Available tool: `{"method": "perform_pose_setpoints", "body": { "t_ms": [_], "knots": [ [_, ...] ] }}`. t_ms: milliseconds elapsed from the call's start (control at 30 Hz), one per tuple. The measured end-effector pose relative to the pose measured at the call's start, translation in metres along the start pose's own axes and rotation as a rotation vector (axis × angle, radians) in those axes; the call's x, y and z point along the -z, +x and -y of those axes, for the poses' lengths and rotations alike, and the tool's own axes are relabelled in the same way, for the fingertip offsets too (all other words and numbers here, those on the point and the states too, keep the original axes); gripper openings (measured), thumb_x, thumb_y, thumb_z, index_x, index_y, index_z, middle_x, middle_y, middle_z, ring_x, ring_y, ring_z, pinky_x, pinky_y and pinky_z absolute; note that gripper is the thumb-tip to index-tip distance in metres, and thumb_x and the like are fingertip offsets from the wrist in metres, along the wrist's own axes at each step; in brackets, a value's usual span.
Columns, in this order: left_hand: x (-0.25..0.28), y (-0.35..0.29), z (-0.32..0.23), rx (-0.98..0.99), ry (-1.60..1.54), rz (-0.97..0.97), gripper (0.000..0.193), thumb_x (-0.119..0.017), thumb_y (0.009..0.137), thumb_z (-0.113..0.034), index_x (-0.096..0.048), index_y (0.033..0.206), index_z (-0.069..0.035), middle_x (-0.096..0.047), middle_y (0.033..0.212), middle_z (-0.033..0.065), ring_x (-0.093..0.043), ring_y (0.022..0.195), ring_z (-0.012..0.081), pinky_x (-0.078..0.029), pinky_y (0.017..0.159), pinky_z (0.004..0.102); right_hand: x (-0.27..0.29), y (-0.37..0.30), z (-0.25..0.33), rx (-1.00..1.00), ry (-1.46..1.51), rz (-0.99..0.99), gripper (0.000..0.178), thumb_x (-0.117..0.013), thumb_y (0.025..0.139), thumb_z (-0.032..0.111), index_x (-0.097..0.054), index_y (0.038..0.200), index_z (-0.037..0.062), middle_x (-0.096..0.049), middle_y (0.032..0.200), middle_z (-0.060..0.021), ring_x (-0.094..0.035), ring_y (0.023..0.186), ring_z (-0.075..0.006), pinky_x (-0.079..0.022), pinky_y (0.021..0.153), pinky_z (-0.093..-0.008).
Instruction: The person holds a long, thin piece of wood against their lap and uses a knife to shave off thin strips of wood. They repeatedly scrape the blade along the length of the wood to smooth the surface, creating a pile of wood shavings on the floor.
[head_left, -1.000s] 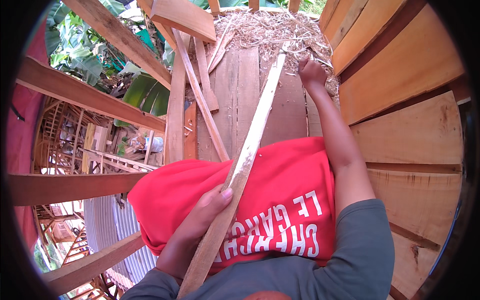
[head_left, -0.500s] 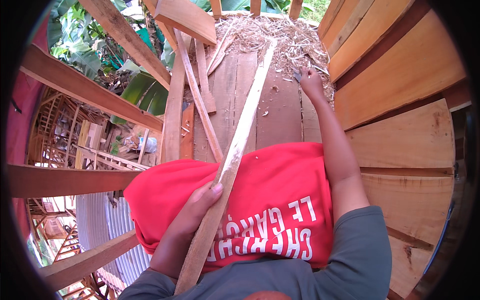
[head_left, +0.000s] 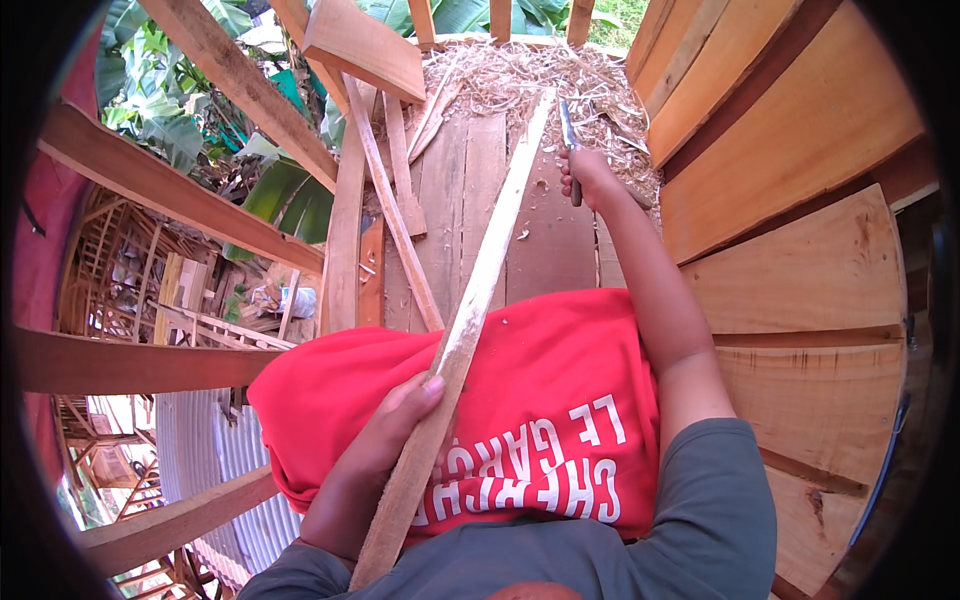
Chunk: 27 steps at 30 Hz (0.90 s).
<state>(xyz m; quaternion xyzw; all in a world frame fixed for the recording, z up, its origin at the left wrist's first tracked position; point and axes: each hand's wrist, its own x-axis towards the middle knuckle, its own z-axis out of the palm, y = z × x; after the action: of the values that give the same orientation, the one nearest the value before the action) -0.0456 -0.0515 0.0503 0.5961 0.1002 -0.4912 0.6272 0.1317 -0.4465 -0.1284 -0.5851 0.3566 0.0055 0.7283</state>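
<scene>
A long wooden strip (head_left: 472, 312) slants from my chest over my lap, its far half pale and freshly shaved, its near end rough and brown. My left hand (head_left: 400, 415) grips it near the middle, thumb on top. My right hand (head_left: 590, 178) is stretched far out to the right of the strip's far end, fingers wrapped round the dark handle of a knife (head_left: 568, 128). The blade points away from me and stands close to the strip; a small gap seems to part them. A red cloth with white lettering (head_left: 520, 385) covers my lap.
Wood shavings (head_left: 590, 80) lie heaped at the far end of the plank floor (head_left: 440, 190). A thin loose strip (head_left: 395, 215) and a wooden block (head_left: 365, 50) are to the left. Plank walling (head_left: 800, 270) rises on the right; open framing beams (head_left: 180, 190) stand on the left.
My right hand has moved left and turned, bringing the knife from over the shavings to beside the strip's far end. My left hand keeps its hold on the strip.
</scene>
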Motion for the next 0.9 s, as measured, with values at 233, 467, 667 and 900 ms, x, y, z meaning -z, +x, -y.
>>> {"method": "perform_pose_setpoints", "body": {
  "t_ms": [233, 467, 667, 900],
  "knots": [
    [0.000, 0.002, 0.003, -0.010, 0.000, -0.003, 0.051, -0.050, 0.097, -0.049, -0.054, 0.116, -0.002, -0.047, 0.071, 0.0018, -0.048, 0.049, 0.0083, -0.039, 0.041, 0.0213, -0.017, -0.003, -0.004, -0.385, 0.290, 0.300, 0.021, -0.027, 0.096, 0.009, -0.045, 0.104, 0.0008, -0.042, 0.073, -0.0038, -0.038, 0.056, -0.0097, -0.035, 0.045, -0.0265],
    [-0.004, 0.001, 0.001, -0.006, 0.014, 0.029, 0.050, -0.050, 0.097, -0.048, -0.054, 0.116, -0.002, -0.049, 0.071, 0.0027, -0.047, 0.049, 0.0085, -0.039, 0.042, 0.0217, -0.025, -0.007, 0.004, -0.051, 0.510, 0.245, 0.021, -0.029, 0.090, 0.005, -0.047, 0.103, 0.0027, -0.041, 0.070, -0.0015, -0.035, 0.053, -0.0087, -0.033, 0.043, -0.0244],
    [-0.001, 0.004, 0.006, -0.028, 0.011, 0.045, 0.050, -0.053, 0.096, -0.048, -0.053, 0.116, -0.001, -0.050, 0.071, 0.0034, -0.049, 0.050, 0.0083, -0.039, 0.042, 0.0217, -0.029, -0.022, 0.014, 0.201, 0.469, 0.015, 0.025, -0.044, 0.102, 0.030, -0.050, 0.102, 0.0053, -0.039, 0.066, 0.0017, -0.035, 0.049, -0.0079, -0.030, 0.041, -0.0255],
    [-0.006, 0.000, 0.001, 0.003, 0.014, 0.023, 0.051, -0.055, 0.094, -0.047, -0.053, 0.117, -0.002, -0.051, 0.073, 0.0031, -0.050, 0.051, 0.0079, -0.041, 0.043, 0.0212, -0.019, -0.027, 0.022, 0.220, -0.053, -0.139, 0.049, -0.053, 0.098, 0.055, -0.052, 0.086, 0.0080, -0.037, 0.060, 0.0045, -0.032, 0.043, -0.0074, -0.028, 0.039, -0.0266]
  ]
}}
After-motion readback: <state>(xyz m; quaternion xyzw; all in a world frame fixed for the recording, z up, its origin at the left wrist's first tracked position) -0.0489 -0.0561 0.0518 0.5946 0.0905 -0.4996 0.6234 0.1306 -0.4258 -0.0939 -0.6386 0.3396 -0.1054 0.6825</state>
